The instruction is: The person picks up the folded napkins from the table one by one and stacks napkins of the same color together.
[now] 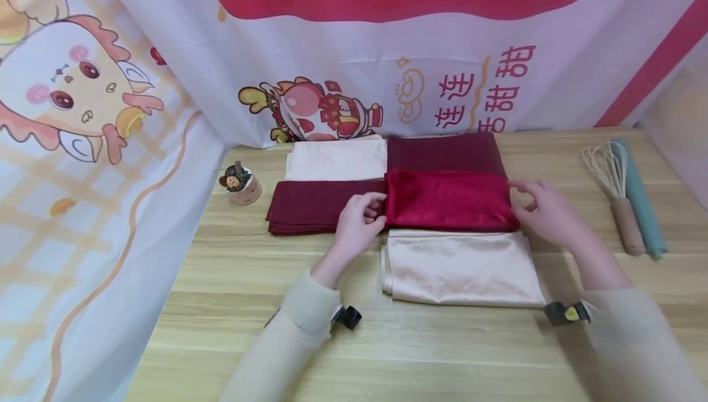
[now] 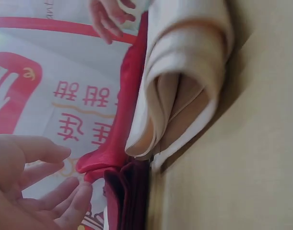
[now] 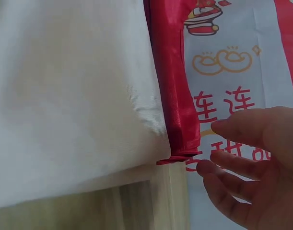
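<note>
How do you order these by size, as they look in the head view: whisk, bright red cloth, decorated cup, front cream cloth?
1. front cream cloth
2. bright red cloth
3. whisk
4. decorated cup
The front cream cloth lies nearer the camera, so its true lead over the bright red cloth is unsure.

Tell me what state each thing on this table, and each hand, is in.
Bright red cloth, folded.
Pale satin cloth, folded.
Dark red cloth at left, folded.
White cloth, folded.
Maroon cloth at back, lying flat.
Left hand, open, at the bright red cloth's left end.
Right hand, open, at its right end.
Whisk, lying down.
Long teal item, lying beside it.
Small pot, upright.
</note>
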Available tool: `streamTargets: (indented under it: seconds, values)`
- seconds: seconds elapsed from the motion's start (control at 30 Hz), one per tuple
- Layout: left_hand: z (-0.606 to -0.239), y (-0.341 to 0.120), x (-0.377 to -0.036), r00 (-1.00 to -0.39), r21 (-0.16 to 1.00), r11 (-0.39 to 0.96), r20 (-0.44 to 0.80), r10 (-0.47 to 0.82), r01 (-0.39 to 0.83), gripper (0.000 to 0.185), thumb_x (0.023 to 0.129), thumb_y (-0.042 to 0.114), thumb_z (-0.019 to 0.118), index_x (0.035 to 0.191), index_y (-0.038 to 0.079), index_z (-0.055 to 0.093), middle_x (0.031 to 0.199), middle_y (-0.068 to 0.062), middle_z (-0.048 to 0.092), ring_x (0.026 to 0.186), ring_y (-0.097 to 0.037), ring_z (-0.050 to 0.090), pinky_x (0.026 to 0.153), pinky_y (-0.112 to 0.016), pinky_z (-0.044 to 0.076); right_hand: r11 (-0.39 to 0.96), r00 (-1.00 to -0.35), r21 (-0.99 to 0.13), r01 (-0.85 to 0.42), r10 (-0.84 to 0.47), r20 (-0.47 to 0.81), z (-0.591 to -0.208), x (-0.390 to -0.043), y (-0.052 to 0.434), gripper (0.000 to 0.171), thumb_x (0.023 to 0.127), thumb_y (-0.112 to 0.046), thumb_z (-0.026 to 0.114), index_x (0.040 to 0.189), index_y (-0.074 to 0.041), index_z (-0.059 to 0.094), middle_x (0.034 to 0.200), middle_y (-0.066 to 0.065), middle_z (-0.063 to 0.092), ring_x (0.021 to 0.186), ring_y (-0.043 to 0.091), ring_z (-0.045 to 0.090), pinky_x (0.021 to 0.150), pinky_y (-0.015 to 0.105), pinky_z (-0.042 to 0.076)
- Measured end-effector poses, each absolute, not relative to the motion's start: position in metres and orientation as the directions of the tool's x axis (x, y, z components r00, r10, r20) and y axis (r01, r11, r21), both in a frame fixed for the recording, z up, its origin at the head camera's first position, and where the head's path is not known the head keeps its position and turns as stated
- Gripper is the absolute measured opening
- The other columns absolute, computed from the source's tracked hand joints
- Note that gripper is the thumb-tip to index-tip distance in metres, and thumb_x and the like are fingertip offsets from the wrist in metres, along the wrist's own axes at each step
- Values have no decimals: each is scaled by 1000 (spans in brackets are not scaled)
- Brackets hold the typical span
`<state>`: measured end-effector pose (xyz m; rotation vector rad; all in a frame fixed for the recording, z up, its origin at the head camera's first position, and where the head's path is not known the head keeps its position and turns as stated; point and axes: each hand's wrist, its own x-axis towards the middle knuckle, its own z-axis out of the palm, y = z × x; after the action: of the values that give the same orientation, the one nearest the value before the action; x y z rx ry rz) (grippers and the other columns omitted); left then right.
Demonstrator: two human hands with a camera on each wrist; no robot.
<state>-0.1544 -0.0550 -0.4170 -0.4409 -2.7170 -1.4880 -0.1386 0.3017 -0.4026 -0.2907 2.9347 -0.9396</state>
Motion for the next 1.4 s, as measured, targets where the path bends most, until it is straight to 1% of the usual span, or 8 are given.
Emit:
streamTargets:
  seconds: [0.13, 0.37, 0.5, 0.73, 0.83, 0.97, 1.07, 1.4]
  values:
    - [-418, -65, -134, -960, 862, 463, 88, 264, 206, 38, 82, 0, 68, 120, 3, 62, 102, -15, 59, 84, -22, 60, 74, -28, 52, 795, -975, -574, -194, -221, 23, -405, -118, 303, 50, 87, -6, 65, 132, 9, 47, 116, 33, 51, 82, 36, 63, 62, 40, 52]
    - [-422, -73, -109, -949, 885, 434, 25, 314, 167, 39, 85, 5, 69, 123, 3, 60, 103, -18, 59, 84, -23, 60, 77, -32, 52, 789, -979, -593, -163, -203, -2, -417, -85, 304, 51, 89, -15, 67, 131, 7, 48, 113, 32, 54, 90, 42, 59, 74, 56, 48]
    - [-426, -75, -99, -941, 887, 436, -3, 339, 154, 41, 85, 6, 69, 124, 3, 58, 103, -19, 59, 85, -24, 60, 77, -34, 52, 771, -979, -621, -137, -202, -35, -422, -71, 306, 52, 90, -17, 66, 132, 7, 46, 113, 31, 56, 93, 41, 59, 77, 57, 48]
    - [-431, -75, -88, -927, 888, 455, -114, 357, 66, 47, 84, 11, 71, 128, 4, 56, 106, -21, 58, 90, -29, 59, 80, -38, 50, 735, -976, -675, -69, -189, -106, -429, -56, 306, 53, 91, -24, 66, 133, 0, 44, 111, 26, 59, 94, 37, 60, 79, 55, 47]
    - [-433, -73, -86, -915, 885, 463, -142, 378, 54, 48, 85, 14, 70, 130, 4, 56, 106, -20, 58, 92, -29, 59, 81, -38, 50, 721, -976, -689, -74, -195, -99, -431, -52, 304, 51, 90, -22, 68, 130, -1, 45, 110, 26, 59, 95, 38, 60, 81, 56, 46]
    - [-434, -69, -84, -914, 882, 467, -133, 384, 68, 46, 84, 13, 70, 127, 5, 57, 103, -17, 60, 90, -28, 60, 79, -36, 50, 710, -973, -694, -117, -222, -63, -436, -52, 302, 47, 87, -15, 70, 126, 0, 50, 116, 29, 56, 99, 43, 58, 83, 59, 46]
    - [-434, -65, -83, -917, 878, 473, -124, 380, 78, 44, 83, 12, 71, 125, 4, 59, 101, -15, 60, 87, -25, 59, 77, -33, 50, 718, -972, -680, -147, -232, -35, -439, -52, 299, 42, 85, -12, 71, 122, 0, 55, 119, 28, 56, 99, 42, 58, 82, 57, 47]
    - [-440, -52, -83, -926, 785, 587, -47, 375, 198, 36, 80, 11, 74, 115, 3, 66, 79, -6, 57, 75, -18, 53, 67, -27, 44, 776, -979, -610, -159, -206, -6, -443, -52, 287, 33, 80, -7, 71, 112, -5, 64, 109, 20, 60, 89, 32, 58, 78, 51, 46]
